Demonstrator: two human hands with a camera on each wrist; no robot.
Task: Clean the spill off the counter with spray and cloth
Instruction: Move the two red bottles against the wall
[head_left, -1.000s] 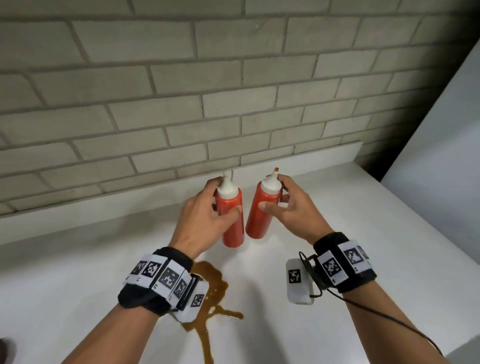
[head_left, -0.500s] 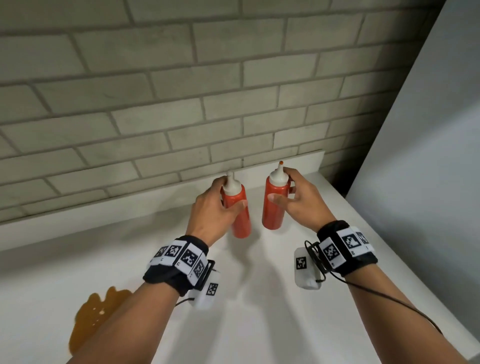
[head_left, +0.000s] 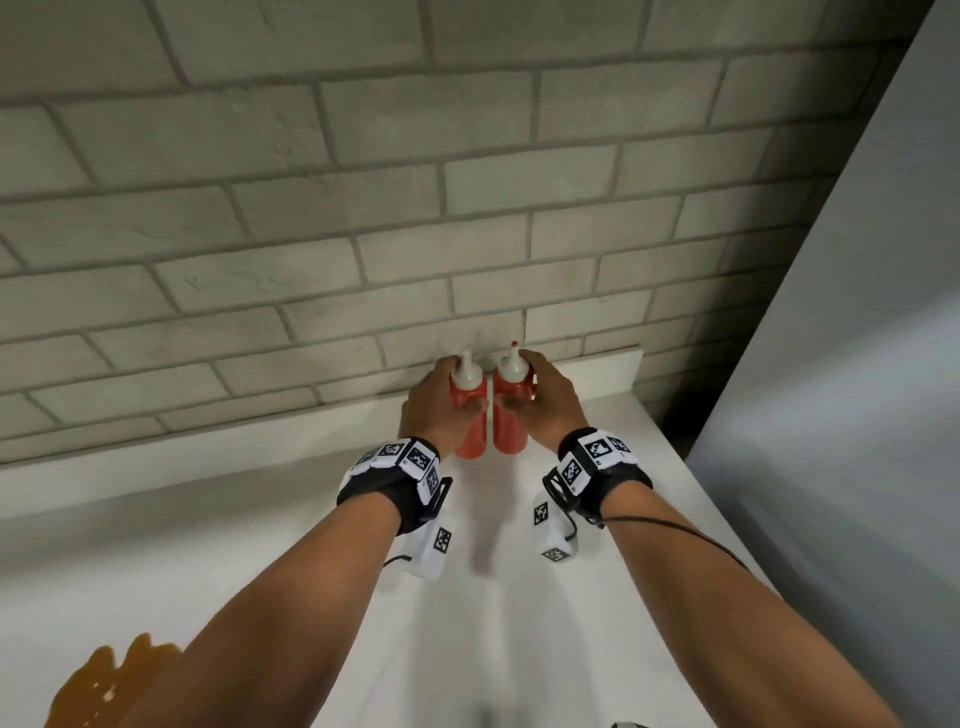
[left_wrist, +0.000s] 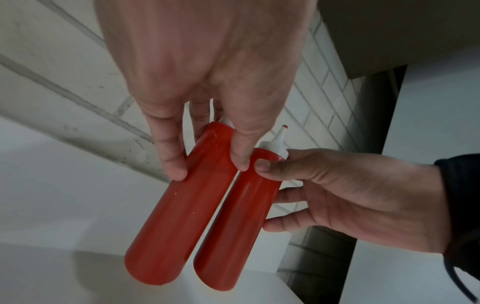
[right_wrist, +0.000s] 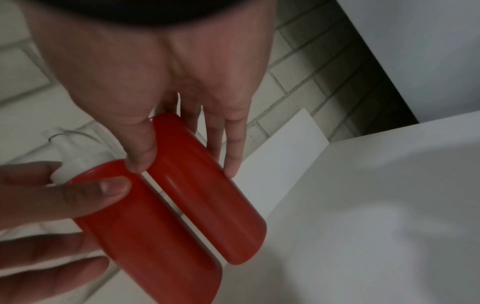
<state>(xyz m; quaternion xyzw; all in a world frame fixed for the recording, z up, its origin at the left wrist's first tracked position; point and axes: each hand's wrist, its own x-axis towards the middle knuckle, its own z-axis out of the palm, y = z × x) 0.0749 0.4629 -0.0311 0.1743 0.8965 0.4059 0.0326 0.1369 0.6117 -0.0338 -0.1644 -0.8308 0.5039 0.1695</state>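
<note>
Left fingers (left_wrist: 170, 162): curled round the left red bottle (head_left: 470, 415), thumb on its front.
Right fingers (right_wrist: 231, 148): wrapped round the right red bottle (head_left: 509, 421).
Bottles: upright, side by side, almost touching, at the back of the white worktop (head_left: 597, 597) by the brick wall (head_left: 363, 208).
Spill (head_left: 98, 680): brown puddle, near left edge of worktop, well apart from the bottles.
</note>
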